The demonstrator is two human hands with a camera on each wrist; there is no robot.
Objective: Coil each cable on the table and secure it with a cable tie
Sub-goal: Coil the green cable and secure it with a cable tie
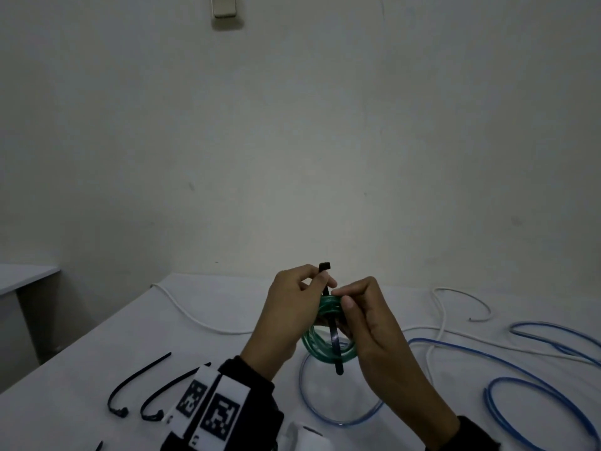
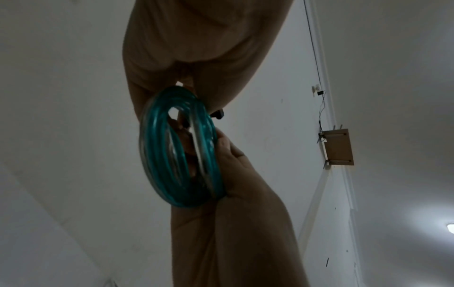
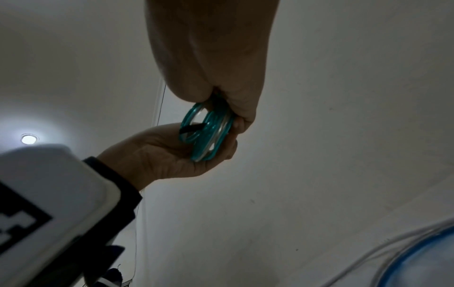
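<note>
A green translucent cable coil [image 1: 325, 348] is held upright above the table between both hands. A black cable tie [image 1: 335, 341] runs through the coil, with its head [image 1: 324, 266] sticking up and its tail hanging below. My left hand [image 1: 320, 283] pinches the tie just under the head, and its lower fingers cup the coil [image 3: 209, 134]. My right hand [image 1: 343, 297] pinches the top of the coil beside the tie. In the left wrist view the coil [image 2: 179, 151] hangs edge-on and the tie's head [image 2: 219, 114] pokes out to its right.
Two spare black cable ties [image 1: 136, 385] [image 1: 166, 393] lie on the white table [image 1: 97, 359] at the left. A loose white cable [image 1: 201, 323] crosses the back. Blue cables [image 1: 520, 369] sprawl on the right. A pale blue loop [image 1: 325, 415] lies under the hands.
</note>
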